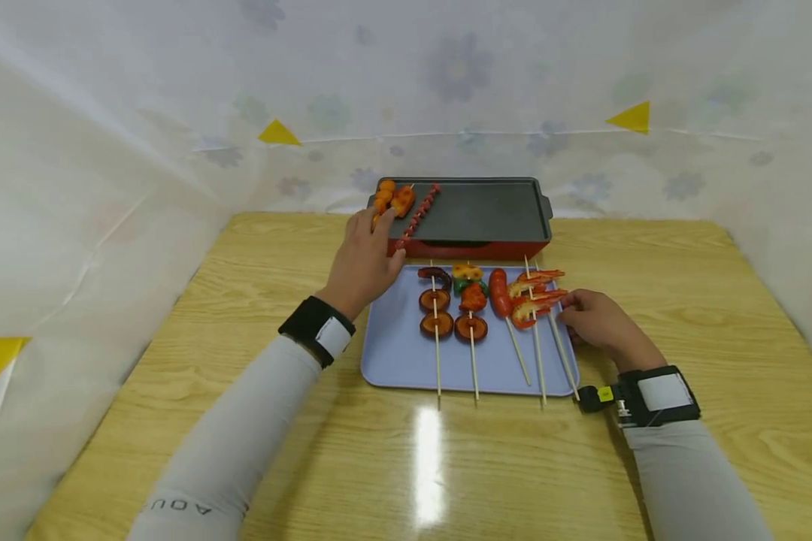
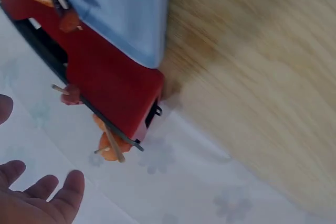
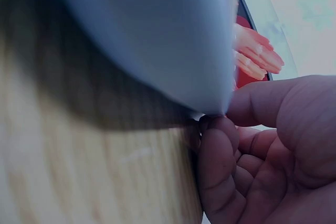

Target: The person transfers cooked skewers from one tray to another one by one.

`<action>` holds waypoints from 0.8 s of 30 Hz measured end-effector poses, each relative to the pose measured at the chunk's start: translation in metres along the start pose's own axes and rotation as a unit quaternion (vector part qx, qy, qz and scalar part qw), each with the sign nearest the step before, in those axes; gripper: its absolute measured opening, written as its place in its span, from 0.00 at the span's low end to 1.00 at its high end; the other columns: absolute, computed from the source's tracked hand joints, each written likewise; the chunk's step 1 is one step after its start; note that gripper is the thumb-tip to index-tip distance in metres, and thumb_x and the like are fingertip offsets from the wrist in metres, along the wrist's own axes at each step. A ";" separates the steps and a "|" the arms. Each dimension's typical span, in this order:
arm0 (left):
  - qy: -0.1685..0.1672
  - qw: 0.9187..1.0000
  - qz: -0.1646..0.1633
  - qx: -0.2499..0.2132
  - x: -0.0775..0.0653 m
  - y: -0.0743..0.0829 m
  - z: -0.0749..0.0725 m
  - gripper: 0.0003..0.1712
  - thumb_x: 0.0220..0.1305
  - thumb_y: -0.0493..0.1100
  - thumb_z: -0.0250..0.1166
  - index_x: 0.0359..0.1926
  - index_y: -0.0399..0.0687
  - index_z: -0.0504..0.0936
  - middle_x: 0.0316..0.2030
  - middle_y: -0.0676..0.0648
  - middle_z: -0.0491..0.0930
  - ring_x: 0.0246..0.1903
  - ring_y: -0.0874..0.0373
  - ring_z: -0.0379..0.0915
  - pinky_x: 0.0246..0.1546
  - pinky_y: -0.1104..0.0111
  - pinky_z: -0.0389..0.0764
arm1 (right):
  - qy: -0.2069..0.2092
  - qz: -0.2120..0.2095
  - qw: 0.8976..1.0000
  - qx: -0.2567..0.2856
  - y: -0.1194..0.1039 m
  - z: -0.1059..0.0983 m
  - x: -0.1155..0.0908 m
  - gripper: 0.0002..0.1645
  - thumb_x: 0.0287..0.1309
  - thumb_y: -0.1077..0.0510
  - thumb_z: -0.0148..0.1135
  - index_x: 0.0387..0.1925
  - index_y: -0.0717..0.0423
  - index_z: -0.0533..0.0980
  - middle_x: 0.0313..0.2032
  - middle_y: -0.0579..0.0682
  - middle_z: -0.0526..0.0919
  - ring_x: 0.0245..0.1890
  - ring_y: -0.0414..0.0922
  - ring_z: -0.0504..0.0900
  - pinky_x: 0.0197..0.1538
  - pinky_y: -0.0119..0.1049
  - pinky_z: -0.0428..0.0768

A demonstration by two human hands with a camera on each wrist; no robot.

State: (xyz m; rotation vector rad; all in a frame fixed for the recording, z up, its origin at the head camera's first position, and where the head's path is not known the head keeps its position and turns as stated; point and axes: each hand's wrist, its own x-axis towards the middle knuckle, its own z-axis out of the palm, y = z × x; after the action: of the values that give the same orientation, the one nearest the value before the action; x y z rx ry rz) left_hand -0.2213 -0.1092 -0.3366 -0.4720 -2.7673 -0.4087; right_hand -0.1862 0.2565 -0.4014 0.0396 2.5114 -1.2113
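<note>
My right hand point(image 1: 597, 323) pinches the right rim of the lavender tray point(image 1: 395, 353) between thumb and curled fingers. In the right wrist view the tray edge point(image 3: 157, 40) stands between the thumb and fingers. My left hand point(image 1: 364, 259) hovers with loosely spread fingers at the left end of the red grill point(image 1: 507, 250), holding nothing. On its black plate lie a skewer of orange balls point(image 1: 386, 188), a skewer with an orange piece point(image 1: 403, 200) and a skewer of small red pieces point(image 1: 422, 213). The tray bears mushroom point(image 1: 436, 324), mixed point(image 1: 472, 298), sausage point(image 1: 499, 291) and shrimp skewers point(image 1: 533, 308).
The wooden table point(image 1: 298, 466) stretches in front of the tray and to both sides. A pale flowered sheet point(image 1: 446, 90) hangs behind and beside it, with yellow triangles point(image 1: 279, 134) on it. Skewer sticks reach over the tray's front edge.
</note>
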 end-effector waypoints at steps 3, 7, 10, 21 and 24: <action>-0.051 0.999 -0.012 0.012 0.006 -0.002 0.002 0.28 0.70 0.46 0.61 0.65 0.36 0.70 0.57 0.34 0.69 0.56 0.41 0.68 0.50 0.56 0.78 | 0.001 0.000 1.000 -0.003 0.001 0.000 0.001 0.20 0.67 0.61 0.52 0.53 0.73 0.66 0.39 0.59 0.73 0.34 0.47 0.75 0.34 0.37 0.79; -0.123 0.992 -0.038 -0.004 0.014 -0.002 0.005 0.12 0.69 0.40 0.61 0.47 0.34 0.78 0.38 0.39 0.77 0.36 0.48 0.73 0.37 0.59 0.76 | 0.003 -0.001 1.000 -0.005 0.002 0.000 0.001 0.20 0.67 0.61 0.53 0.53 0.72 0.67 0.39 0.59 0.73 0.34 0.47 0.75 0.34 0.37 0.79; -0.154 0.986 -0.054 -0.028 0.018 -0.002 0.007 0.05 0.69 0.35 0.59 0.36 0.37 0.78 0.28 0.43 0.76 0.28 0.51 0.70 0.29 0.62 0.69 | 0.000 -0.004 1.000 -0.003 0.001 0.000 0.000 0.19 0.67 0.61 0.53 0.53 0.72 0.67 0.39 0.60 0.74 0.34 0.47 0.75 0.34 0.37 0.79; -0.183 0.974 -0.105 -0.087 0.027 0.000 0.005 0.19 0.60 0.27 0.55 0.19 0.47 0.59 0.18 0.51 0.49 0.19 0.58 0.43 0.23 0.66 0.50 | 0.001 -0.001 1.000 0.007 -0.002 -0.002 -0.001 0.18 0.67 0.62 0.53 0.52 0.72 0.67 0.37 0.58 0.73 0.32 0.46 0.75 0.33 0.37 0.79; -0.191 0.970 -0.124 -0.084 0.030 0.002 0.008 0.20 0.57 0.27 0.56 0.17 0.48 0.59 0.17 0.51 0.49 0.18 0.59 0.43 0.22 0.67 0.50 | -0.003 0.004 1.000 0.013 -0.002 -0.002 -0.001 0.18 0.68 0.62 0.53 0.53 0.72 0.66 0.37 0.58 0.74 0.32 0.45 0.76 0.33 0.38 0.79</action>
State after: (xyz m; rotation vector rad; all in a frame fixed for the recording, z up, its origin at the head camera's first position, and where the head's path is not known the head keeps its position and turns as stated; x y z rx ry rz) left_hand -0.2495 -0.0968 -0.3331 -0.2631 -3.1973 -0.6798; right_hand -0.1862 0.2573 -0.3984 0.0504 2.4880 -1.2384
